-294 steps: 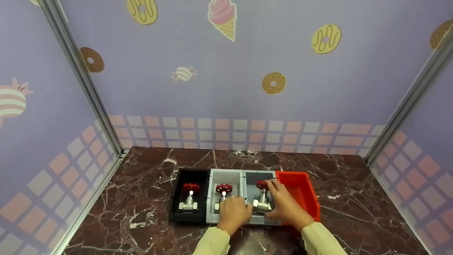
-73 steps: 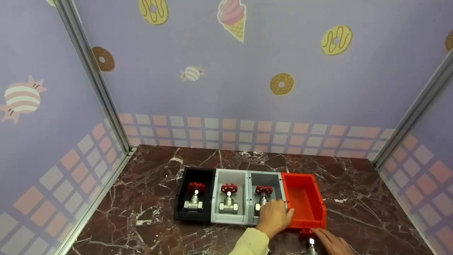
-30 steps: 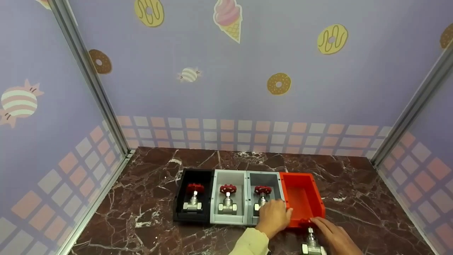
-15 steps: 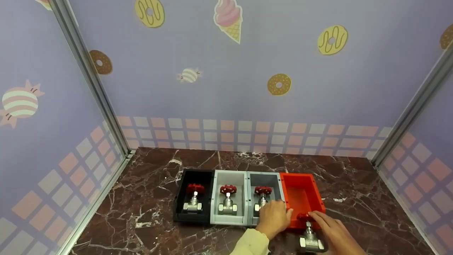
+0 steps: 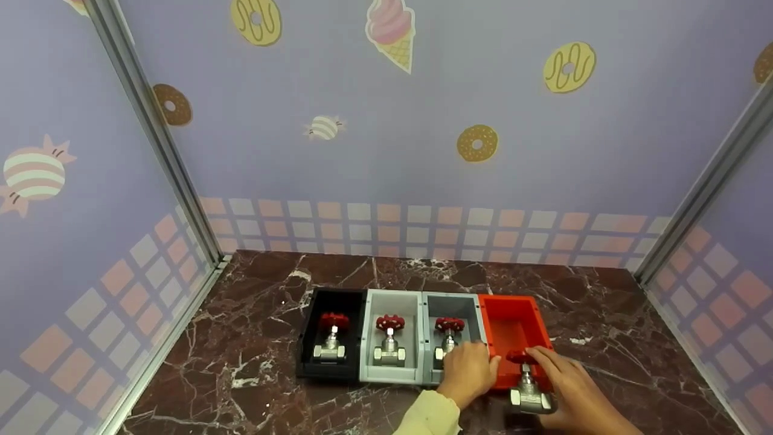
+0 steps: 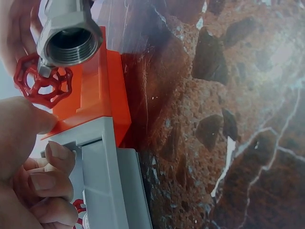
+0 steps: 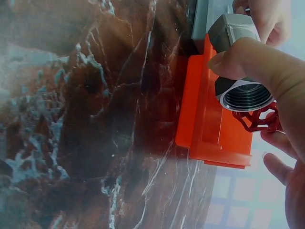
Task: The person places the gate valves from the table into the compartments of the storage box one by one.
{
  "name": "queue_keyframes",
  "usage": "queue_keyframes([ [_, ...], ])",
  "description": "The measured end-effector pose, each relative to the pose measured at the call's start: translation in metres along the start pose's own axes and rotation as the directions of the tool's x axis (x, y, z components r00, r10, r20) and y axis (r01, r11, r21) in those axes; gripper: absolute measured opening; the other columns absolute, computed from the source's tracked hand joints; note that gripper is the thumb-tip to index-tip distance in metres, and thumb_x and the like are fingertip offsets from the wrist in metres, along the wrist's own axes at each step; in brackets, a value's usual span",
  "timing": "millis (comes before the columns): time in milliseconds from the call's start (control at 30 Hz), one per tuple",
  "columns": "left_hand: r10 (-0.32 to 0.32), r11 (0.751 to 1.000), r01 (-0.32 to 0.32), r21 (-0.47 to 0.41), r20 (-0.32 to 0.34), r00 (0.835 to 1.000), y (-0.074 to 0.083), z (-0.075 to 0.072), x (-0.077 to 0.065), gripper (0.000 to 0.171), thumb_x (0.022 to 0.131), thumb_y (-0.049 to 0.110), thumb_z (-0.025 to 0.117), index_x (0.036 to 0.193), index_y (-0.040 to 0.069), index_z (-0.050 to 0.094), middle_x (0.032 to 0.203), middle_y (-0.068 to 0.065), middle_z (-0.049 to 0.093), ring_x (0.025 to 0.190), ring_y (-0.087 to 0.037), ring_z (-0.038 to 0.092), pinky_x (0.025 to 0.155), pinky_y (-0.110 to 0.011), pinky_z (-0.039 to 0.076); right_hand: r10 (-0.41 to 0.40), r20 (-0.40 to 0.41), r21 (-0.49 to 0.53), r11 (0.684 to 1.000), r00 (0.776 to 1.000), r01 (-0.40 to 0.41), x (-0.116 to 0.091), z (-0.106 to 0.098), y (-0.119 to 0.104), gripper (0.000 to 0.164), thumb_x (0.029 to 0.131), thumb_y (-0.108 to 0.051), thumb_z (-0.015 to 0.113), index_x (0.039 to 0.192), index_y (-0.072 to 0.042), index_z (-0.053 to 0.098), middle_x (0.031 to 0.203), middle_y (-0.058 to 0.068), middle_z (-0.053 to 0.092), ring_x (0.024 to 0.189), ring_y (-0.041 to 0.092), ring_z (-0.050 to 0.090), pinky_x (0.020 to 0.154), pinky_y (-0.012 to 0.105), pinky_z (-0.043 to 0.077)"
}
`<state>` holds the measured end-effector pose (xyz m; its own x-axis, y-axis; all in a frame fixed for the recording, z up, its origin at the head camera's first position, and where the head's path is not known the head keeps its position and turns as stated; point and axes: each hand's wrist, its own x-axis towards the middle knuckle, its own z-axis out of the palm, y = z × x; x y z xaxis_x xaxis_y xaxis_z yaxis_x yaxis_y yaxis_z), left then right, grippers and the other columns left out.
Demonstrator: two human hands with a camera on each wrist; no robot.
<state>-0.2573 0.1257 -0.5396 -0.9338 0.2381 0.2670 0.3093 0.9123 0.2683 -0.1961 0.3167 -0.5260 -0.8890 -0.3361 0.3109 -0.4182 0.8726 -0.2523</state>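
Observation:
My right hand [image 5: 570, 383] holds a metal gate valve [image 5: 528, 396] with a red handwheel over the front edge of the orange bin [image 5: 510, 323]. In the right wrist view the thumb lies across the valve body [image 7: 233, 31], with other fingers near the handwheel [image 7: 259, 119]. My left hand [image 5: 468, 371] is at the front of the grey bin [image 5: 453, 297], its fingers curled over the edge beside the orange bin. Inside the grey bin stands another valve [image 5: 450, 326], partly hidden by that hand.
Left of the grey bin are a white bin [image 5: 391, 302] holding a valve [image 5: 389, 353] and a black bin [image 5: 332, 300] holding a valve [image 5: 330, 350]. The bins adjoin in a row on a dark red marbled table [image 5: 253, 326]. Patterned walls [image 5: 386, 163] enclose the back and sides.
Earlier the right hand was at the grey bin's valve and the left at the white bin. The left moved right to the grey bin; the right has brought another valve up from the front toward the orange bin.

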Motion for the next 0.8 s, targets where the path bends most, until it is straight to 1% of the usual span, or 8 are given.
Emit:
queue_keyframes([
  [167, -0.001, 1.0, 0.001, -0.005, 0.01, 1.0, 0.0, -0.001, 0.0, 0.033, 0.081, 0.05, 0.059, 0.07, 0.019, 0.064, 0.069, 0.0, 0.065, 0.06, -0.017, 0.06, 0.048, -0.031, 0.042, -0.055, -0.074, -0.059, 0.997, 0.996, 0.05, 0.006, 0.001, 0.003, 0.108, 0.037, -0.036, 0.087, 0.133, -0.01, 0.045, 0.129, 0.011, 0.052, 0.112, 0.023, 0.054, 0.085, 0.044, 0.042],
  [267, -0.002, 1.0, 0.002, -0.01, 0.017, 1.0, 0.001, -0.002, 0.0, 0.033, 0.081, 0.049, 0.059, 0.07, 0.019, 0.063, 0.069, 0.0, 0.065, 0.061, -0.017, 0.061, 0.049, -0.032, 0.043, -0.077, -0.096, -0.082, 0.994, 0.992, 0.069, 0.01, 0.0, 0.004, 0.108, 0.036, -0.034, 0.087, 0.132, -0.009, 0.046, 0.128, 0.011, 0.053, 0.111, 0.024, 0.054, 0.085, 0.043, 0.042],
  [500, -0.018, 1.0, 0.019, -0.002, 0.046, 0.999, 0.002, -0.002, 0.002, 0.033, 0.081, 0.05, 0.058, 0.069, 0.02, 0.062, 0.07, 0.001, 0.064, 0.062, -0.017, 0.06, 0.05, -0.032, 0.043, -0.079, -0.075, -0.089, 0.993, 0.994, 0.072, 0.017, -0.002, 0.002, 0.107, 0.037, -0.033, 0.086, 0.133, -0.009, 0.045, 0.129, 0.012, 0.053, 0.11, 0.026, 0.055, 0.085, 0.045, 0.041],
  [633, -0.02, 1.0, 0.02, 0.002, 0.059, 0.998, 0.002, -0.002, 0.001, 0.033, 0.081, 0.051, 0.058, 0.072, 0.02, 0.063, 0.071, 0.001, 0.065, 0.062, -0.017, 0.061, 0.05, -0.032, 0.043, -0.07, -0.067, -0.091, 0.994, 0.995, 0.064, 0.021, -0.002, 0.004, 0.106, 0.036, -0.029, 0.084, 0.133, -0.009, 0.046, 0.128, 0.012, 0.053, 0.111, 0.026, 0.055, 0.083, 0.044, 0.042],
  [800, -0.022, 1.0, 0.022, -0.009, 0.057, 0.998, 0.002, -0.002, 0.001, 0.032, 0.081, 0.051, 0.058, 0.074, 0.02, 0.065, 0.071, 0.002, 0.065, 0.062, -0.017, 0.061, 0.05, -0.032, 0.043, -0.082, -0.086, -0.059, 0.995, 0.993, 0.077, 0.028, 0.0, 0.009, 0.104, 0.037, -0.023, 0.083, 0.133, -0.007, 0.045, 0.128, 0.015, 0.052, 0.11, 0.03, 0.055, 0.083, 0.05, 0.043],
])
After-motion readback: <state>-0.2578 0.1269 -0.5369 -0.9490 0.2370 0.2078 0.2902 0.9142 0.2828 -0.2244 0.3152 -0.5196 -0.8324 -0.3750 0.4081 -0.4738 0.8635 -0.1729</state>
